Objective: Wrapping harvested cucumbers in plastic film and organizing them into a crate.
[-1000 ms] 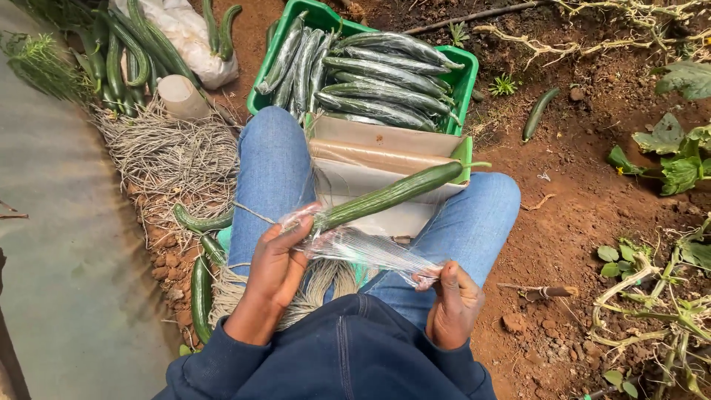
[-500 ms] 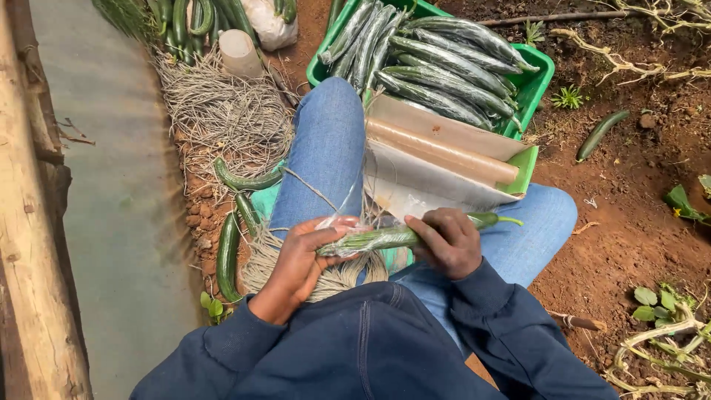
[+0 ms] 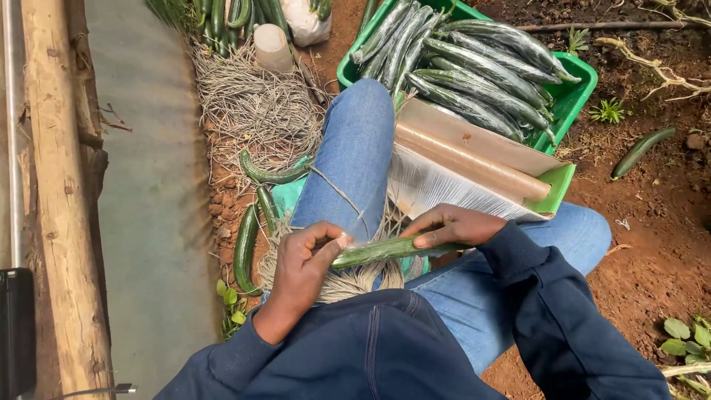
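Two hands on one long green cucumber [image 3: 385,250] lying across the lap, clear plastic film around it. Feels like the thin film could bunch or tear if the cucumber rolls off the jeans, since it only rests on the knees. Left hand [image 3: 302,268] has its fingers closed, pinching the near end; right hand [image 3: 453,225] lies flatter, fingers pressed on top. Roll of clear wrap in its cardboard box [image 3: 474,159] sits just beyond, against the green plastic crate [image 3: 574,81] of wrapped cucumbers.

cucumber [image 3: 385,250]: dark green, glossy under clear film
crate [image 3: 574,78]: bright green
jeans [image 3: 355,148]: mid blue
sleeve [image 3: 563,311]: navy
soil [image 3: 659,222]: reddish brown
twine [image 3: 252,111]: pale straw
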